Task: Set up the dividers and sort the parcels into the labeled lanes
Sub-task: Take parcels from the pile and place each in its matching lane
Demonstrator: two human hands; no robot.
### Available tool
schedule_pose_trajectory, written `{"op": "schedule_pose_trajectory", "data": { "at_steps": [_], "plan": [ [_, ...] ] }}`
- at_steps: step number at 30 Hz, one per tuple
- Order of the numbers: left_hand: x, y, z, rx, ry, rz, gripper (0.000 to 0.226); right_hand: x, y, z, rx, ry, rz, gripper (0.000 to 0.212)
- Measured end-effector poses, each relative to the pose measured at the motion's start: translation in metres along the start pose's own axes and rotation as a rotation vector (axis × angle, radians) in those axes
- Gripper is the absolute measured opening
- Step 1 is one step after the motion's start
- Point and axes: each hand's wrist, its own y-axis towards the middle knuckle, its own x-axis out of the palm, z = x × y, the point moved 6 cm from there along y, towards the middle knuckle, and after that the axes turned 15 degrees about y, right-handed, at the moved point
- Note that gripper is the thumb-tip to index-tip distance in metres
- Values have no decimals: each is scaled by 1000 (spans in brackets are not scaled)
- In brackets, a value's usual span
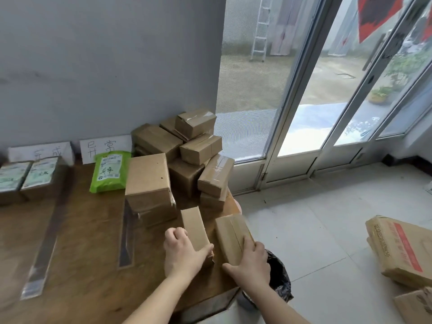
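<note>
Brown wooden tabletop (88, 242) lies open between two flat grey divider strips (45, 242); a green plastic mailer bag (109, 171) closes its far end; heaped brown cardboard parcels (156, 141) block the far right; a narrow cardboard box (195, 226) and a taped cardboard box (230, 235) crowd the near right edge

Left hand (184, 250) and right hand (251, 260) each grip a parcel on the table (77, 242).

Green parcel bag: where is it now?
Head view: the bag lies on the table, below the right paper label, left of the large cardboard box.
</note>
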Motion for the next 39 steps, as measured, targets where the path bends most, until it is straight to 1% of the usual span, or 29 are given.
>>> {"op": "schedule_pose_trajectory", "data": {
  "at_steps": [2, 4, 5, 6, 8, 9, 10, 12, 13, 15, 17, 18, 19, 21, 23, 24, 25, 26, 28, 30, 33, 36, 39],
  "plan": [
    [8, 4, 2, -67, -67, -50, 83, -2, 2, 1, 26, 75, 14, 92],
    [16, 9, 0, -71, -131, -110, 88, -6, 4, 3, 69, 241, 0, 88],
    [19, 10, -2, -76, -194, -139, 85, -6, 7, 5, 86, 385, -17, 83],
    [23, 11, -7, -94, -307, -170, 79, -8, 7, 4, 105, 569, -41, 75],
    [25, 6, -17, -151, -576, -234, 64, -4, 7, 5, 236, 981, -127, 53],
    [25, 3, -21, -186, -669, -259, 59, -2, 6, 7, 316, 1111, -155, 43],
    [27, 1, -27, -212, -709, -270, 55, 1, 5, 12, 391, 1166, -155, 33],
    [31, -2, -37, -252, -705, -283, 52, 7, 6, 21, 465, 1167, -152, 23],
    [33, -3, -40, -269, -690, -294, 51, 10, 7, 23, 463, 1148, -151, 22],
    [39, -3, -43, -286, -664, -325, 50, 16, 12, 26, 432, 1055, -148, 27],
    [41, -3, -42, -270, -643, -354, 56, 15, 17, 24, 336, 908, -116, 38],
    [42, -3, -40, -255, -610, -357, 62, 13, 18, 21, 284, 850, -99, 47],
    [43, -3, -39, -237, -580, -359, 66, 12, 20, 19, 227, 797, -97, 61],
    [47, -3, -38, -209, -514, -360, 69, 13, 15, 4, 114, 703, -153, 89],
    [55, -1, -42, -212, -471, -362, 76, 22, 12, -10, 23, 595, -211, 110],
    [56, 0, -43, -218, -461, -367, 79, 25, 10, -14, 18, 539, -218, 112],
    [57, -1, -43, -225, -476, -377, 78, 29, 12, -15, 10, 504, -215, 108],
    [55, -3, -41, -236, -503, -383, 73, 31, 13, -13, 21, 494, -212, 99],
    [50, -6, -41, -254, -567, -378, 65, 28, 14, -7, 57, 596, -202, 80],
    [47, -7, -44, -265, -650, -347, 70, 23, 13, 3, 134, 823, -201, 76],
    [36, -17, -43, -266, -815, -319, 65, 20, 7, 10, 212, 1110, -281, 67],
    [24, -33, -43, -260, -934, -255, 63, 14, -3, 5, 172, 1264, -336, 54],
    [6, -49, -44, -249, -1037, -176, 62, 8, -13, -8, 108, 1308, -379, 61]
  ]
}}
